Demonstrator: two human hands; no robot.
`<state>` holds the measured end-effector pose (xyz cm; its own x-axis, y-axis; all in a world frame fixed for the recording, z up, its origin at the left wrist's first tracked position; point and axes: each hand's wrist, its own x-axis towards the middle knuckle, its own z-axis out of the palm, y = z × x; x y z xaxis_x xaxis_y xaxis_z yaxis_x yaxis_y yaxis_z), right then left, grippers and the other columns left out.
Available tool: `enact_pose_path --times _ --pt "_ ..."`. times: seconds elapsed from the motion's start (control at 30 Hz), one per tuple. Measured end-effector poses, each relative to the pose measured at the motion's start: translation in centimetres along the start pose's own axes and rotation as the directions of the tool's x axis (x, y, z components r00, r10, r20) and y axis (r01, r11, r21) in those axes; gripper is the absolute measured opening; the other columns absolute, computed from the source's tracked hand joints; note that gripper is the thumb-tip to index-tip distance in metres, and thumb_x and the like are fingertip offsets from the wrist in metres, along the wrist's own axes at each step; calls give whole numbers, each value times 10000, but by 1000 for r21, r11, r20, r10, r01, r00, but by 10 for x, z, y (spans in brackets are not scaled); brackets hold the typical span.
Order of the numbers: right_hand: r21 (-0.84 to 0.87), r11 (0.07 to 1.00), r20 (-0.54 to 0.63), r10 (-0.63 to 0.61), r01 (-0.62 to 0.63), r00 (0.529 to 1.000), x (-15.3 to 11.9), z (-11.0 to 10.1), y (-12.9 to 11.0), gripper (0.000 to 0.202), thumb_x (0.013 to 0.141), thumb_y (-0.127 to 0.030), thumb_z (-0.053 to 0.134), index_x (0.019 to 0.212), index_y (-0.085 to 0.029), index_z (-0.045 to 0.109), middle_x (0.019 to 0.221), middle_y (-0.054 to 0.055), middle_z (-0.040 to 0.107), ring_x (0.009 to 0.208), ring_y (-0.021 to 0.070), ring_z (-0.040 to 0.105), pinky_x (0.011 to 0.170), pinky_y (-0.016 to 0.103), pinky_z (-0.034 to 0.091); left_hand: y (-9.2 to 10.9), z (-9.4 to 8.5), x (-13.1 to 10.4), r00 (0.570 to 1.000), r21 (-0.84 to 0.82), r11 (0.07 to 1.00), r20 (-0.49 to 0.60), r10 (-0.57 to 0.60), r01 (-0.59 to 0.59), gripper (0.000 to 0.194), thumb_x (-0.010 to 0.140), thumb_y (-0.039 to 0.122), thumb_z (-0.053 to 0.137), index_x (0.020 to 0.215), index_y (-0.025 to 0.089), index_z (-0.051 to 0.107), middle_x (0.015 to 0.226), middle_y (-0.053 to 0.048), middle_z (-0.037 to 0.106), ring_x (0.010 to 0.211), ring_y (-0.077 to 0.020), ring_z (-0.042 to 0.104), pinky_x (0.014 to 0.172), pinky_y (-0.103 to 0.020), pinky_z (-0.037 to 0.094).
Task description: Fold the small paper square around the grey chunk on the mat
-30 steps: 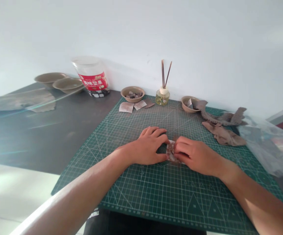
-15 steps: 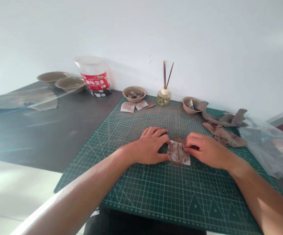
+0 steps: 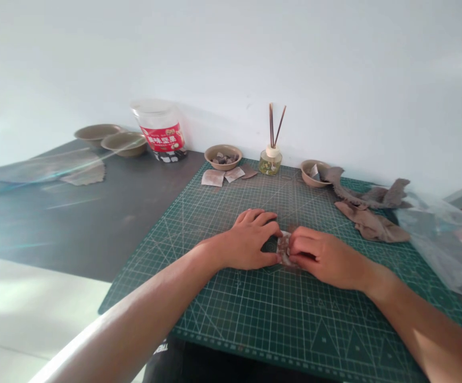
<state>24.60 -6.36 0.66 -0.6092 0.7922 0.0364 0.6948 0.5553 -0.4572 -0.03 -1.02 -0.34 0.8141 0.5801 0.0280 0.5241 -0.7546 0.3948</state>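
Green mat | left hand splayed palm-down | right hand curled

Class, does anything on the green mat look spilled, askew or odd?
Yes: brown smears blotch the pale piece between the left hand and right hand, and brownish marks tint the green mat beside it, making both look soiled.

A cutting mat and reed diffuser suggest a home workspace.

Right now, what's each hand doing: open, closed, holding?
Left hand: open, thumb and fingertip at the stained sheet's edge.
Right hand: closed, fingers bunched over the sheet; anything pinched is hidden.
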Motion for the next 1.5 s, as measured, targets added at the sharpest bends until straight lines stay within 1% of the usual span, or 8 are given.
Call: enact_pose_path --times 0.2,0.37,0.53,0.9,1.07,1.23,1.37,1.5 --pt "-84 993 -133 73 -85 988 1 2 8 83 972 -232 556 920 -223 620 996 42 637 887 190 628 830 337 483 -1 0 0 1000 2 1000 -1 -4 4 412 879 517 655 1212 289 573 1542 -55 372 1449 -352 235 1167 -563 199" --pt "-64 998 -33 -6 3 999 1 4 1 101 976 -220 540 919 -230 623 1001 30 639 856 173 629 777 307 484 -1 0 1 1000 2 1000 5 6 -6 415 889 521 636 1225 286 569 1549 -61 359 1447 -355 238 1166 -564 195" --pt "-91 990 -128 95 -107 987 0 1 6 88 968 -236 571 893 -221 615 990 27 644 879 179 631 822 319 474 0 -1 0 1000 4 1000 13 -12 12 410 880 503 655 1218 288 568 1552 -57 359 1452 -355 228 1167 -568 191" --pt "-91 987 -133 117 -129 984 0 -4 9 87 944 -215 592 860 -215 613 951 26 634 857 177 612 791 307 457 -2 -1 1 1000 10 1000 15 -6 5 421 885 514 645 1230 287 563 1560 -70 347 1457 -355 222 1164 -575 200" --pt "-17 1000 -17 20 -20 1000 1 2 1 101 963 -212 567 872 -220 610 955 12 618 827 152 608 760 280 449 -2 -1 1 1000 13 1000 17 2 -2 411 890 507 640 1226 281 567 1559 -68 348 1456 -349 226 1167 -562 204" --pt "-59 991 -70 118 -122 991 -3 -8 8 122 951 -228 596 830 -211 604 921 10 608 816 157 594 747 286 434 -2 1 0 1000 10 1000 5 -9 9 417 886 521 642 1223 288 566 1558 -59 351 1454 -348 227 1166 -561 206" --pt "28 999 50 23 -25 998 -3 -8 1 121 950 -213 597 829 -220 603 896 -7 603 811 142 596 729 265 436 -1 0 1 1000 9 1000 13 1 -1 409 892 517 635 1226 292 564 1552 -56 357 1452 -342 232 1167 -557 203" --pt "-18 998 -53 56 -57 997 2 -3 4 104 958 -202 569 862 -219 606 968 16 610 853 159 605 782 290 451 -2 0 1 1000 9 1000 12 -6 6 402 891 518 633 1214 290 565 1558 -57 346 1448 -348 234 1159 -559 218"
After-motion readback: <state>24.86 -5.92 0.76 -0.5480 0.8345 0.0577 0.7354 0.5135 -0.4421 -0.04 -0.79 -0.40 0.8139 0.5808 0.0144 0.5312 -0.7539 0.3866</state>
